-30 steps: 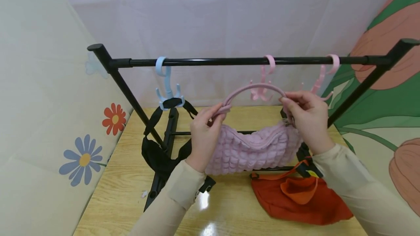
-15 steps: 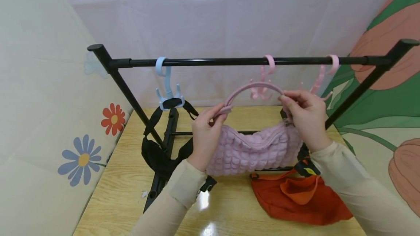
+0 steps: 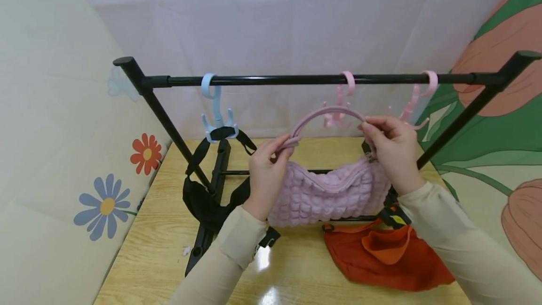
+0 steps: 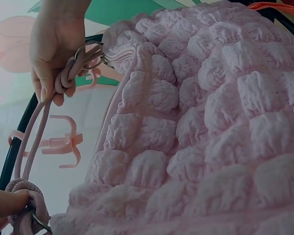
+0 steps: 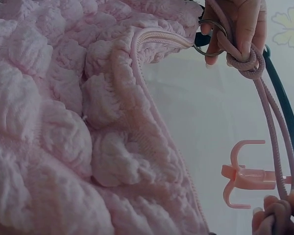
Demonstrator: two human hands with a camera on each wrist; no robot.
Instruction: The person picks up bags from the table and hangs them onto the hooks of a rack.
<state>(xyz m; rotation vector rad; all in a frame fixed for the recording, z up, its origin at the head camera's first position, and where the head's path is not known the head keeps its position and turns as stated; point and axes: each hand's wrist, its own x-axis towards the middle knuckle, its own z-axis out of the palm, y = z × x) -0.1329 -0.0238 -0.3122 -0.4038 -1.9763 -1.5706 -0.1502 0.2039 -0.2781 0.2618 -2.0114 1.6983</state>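
A puffy lilac handbag (image 3: 326, 196) hangs in the air between both hands, in front of the rack. Its cord handle (image 3: 328, 110) arches upward. At the handle's left end my left hand (image 3: 267, 173) pinches the cord near a knot, while my right hand (image 3: 391, 149) pinches the right end. The left wrist view shows the knotted cord and a metal ring (image 4: 90, 51) by the far hand. Behind the arch, apart from it as far as I can tell, a pink hook hanger (image 3: 336, 119) hangs from the black bar (image 3: 275, 80).
A blue hook hanger (image 3: 216, 107) at left carries a black bag (image 3: 203, 204) by its strap. Another pink hanger (image 3: 410, 102) hangs at right. An orange-red bag (image 3: 381, 267) lies on the wooden table (image 3: 144, 258), under the right forearm.
Both hands and the handbag have barely moved. The right hand has shifted slightly left, and the left hand slightly right.
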